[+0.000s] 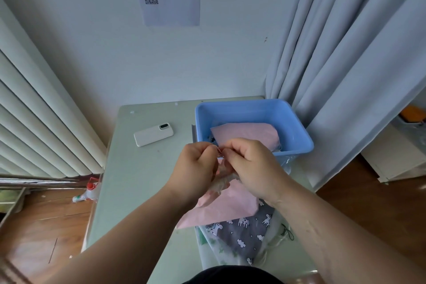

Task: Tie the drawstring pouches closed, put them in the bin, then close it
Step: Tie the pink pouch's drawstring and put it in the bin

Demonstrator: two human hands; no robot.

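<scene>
The left hand [196,168] and right hand [253,163] mostly hide the drawstring [219,152], and the pink pouch [226,205] is blurred at its neck.

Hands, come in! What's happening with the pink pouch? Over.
Left hand and right hand pinching drawstring of pink pouch. Second pouch in blue bin. Nothing blocking.

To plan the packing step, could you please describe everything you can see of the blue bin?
The blue bin is a rectangular tub of smooth plastic with a rolled rim, open, no lid on it. It stands upright on the far right of the pale green table, beside the curtain. A flat pink pouch lies inside. The left hand and right hand, pinching a drawstring, hide part of its near rim.
</scene>
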